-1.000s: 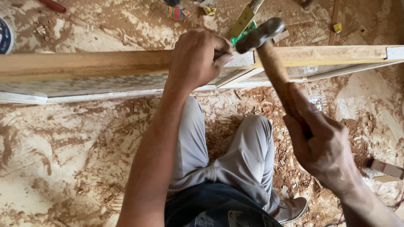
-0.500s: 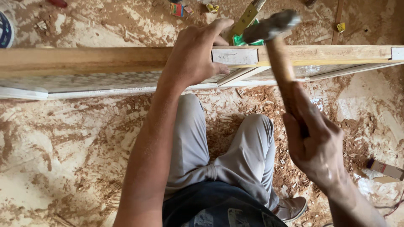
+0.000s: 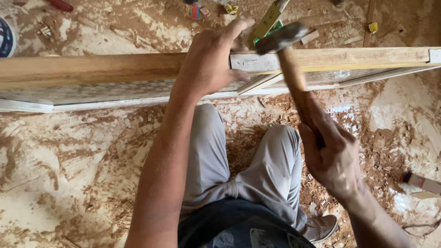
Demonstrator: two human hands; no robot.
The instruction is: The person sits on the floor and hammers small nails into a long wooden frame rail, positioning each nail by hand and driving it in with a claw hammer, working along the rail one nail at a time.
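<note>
Head view. My left hand (image 3: 209, 64) lies draped over the top edge of the long wooden frame (image 3: 101, 69), palm on the wood, fingers (image 3: 239, 27) extended over the far side, thumb hooked down the near face. It presses on the frame rather than closing round it; nothing is held between the fingers.

My right hand (image 3: 333, 156) is closed tight around the lower part of the wooden handle of a hammer (image 3: 294, 78). The handle slopes up and away from me; the grey metal head (image 3: 281, 37) sits just above the frame's top edge, immediately beside my left fingertips. I cannot tell whether the head touches the wood.

The frame runs across the whole width, both ends cut off by the picture edges. A pale patch (image 3: 250, 61) marks its near face beside my thumb. A patterned panel (image 3: 92, 92) fills the frame below the top rail.

Containers: only a round blue-and-white object (image 3: 5, 36) at the left edge, mostly cut off; its contents are not visible.

A yellow and green tool (image 3: 268, 20) lies beyond the frame, partly hidden by the hammer head. Small items along the top edge are too small to identify. The floor (image 3: 69, 151) is covered in sawdust and shavings. My knees in grey trousers (image 3: 248, 160) are below the frame.
</note>
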